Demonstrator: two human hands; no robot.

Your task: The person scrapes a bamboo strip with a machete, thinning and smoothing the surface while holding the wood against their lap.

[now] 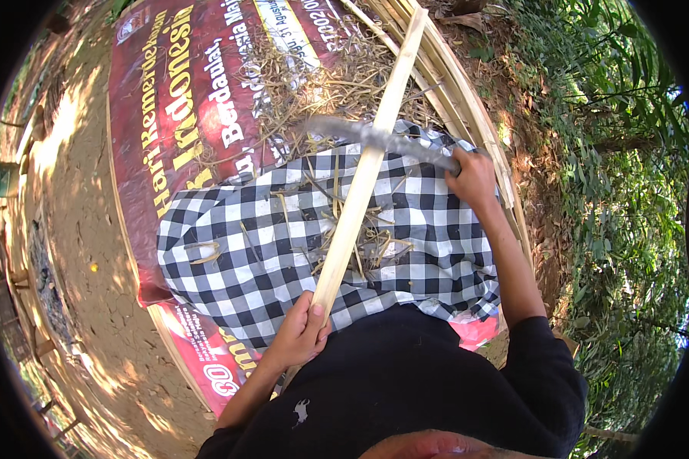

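- We clasp the near end of a wooden strip in our left hand.
- Our right hand grips a blurred grey blade crossing it.

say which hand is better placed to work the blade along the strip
Likely the right hand: it holds the dark blade across the bamboo strip, whose near part the left hand holds.

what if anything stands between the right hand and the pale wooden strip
Only the blurred grey bladed tool that the right hand itself holds, crossing the pale wooden strip; whether they touch is hard to tell. Nothing else visible stands between them.
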